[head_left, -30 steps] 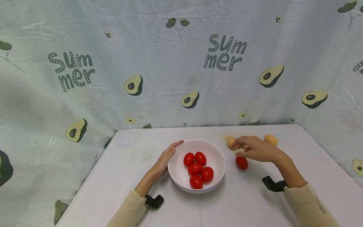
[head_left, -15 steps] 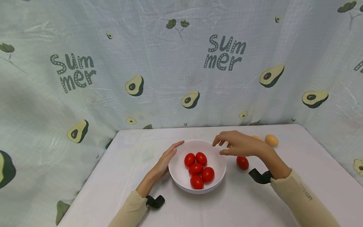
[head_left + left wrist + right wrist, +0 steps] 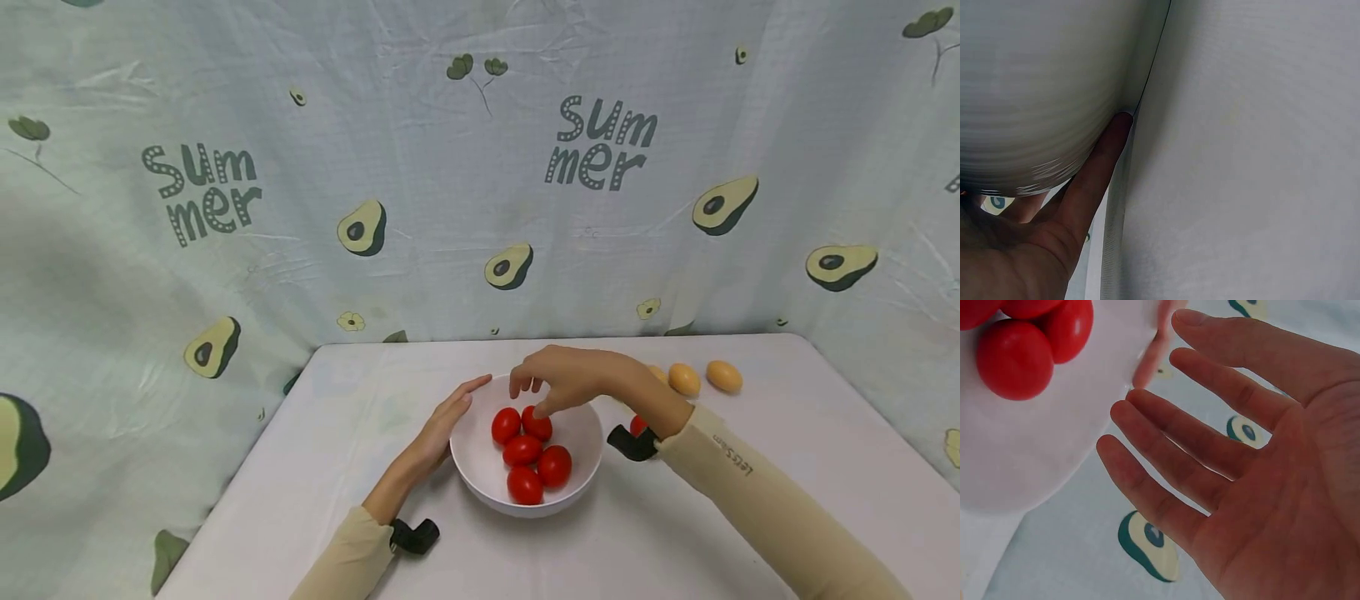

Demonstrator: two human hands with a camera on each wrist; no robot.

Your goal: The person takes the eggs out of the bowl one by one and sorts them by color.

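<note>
In the head view, a pale hanging cloth (image 3: 442, 167) carries the word "Summer", broken as "Sum" above "mer", at ten o'clock and again at one o'clock. At four o'clock, a beige sleeve (image 3: 772, 492) reads "Let's"; its remaining letters are blurred.

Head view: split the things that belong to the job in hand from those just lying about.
Job, by the look of it:
left hand, against the bowl
right hand, over it
red ovals inside it

Seemingly lying about:
yellow ovals
loose red oval
</note>
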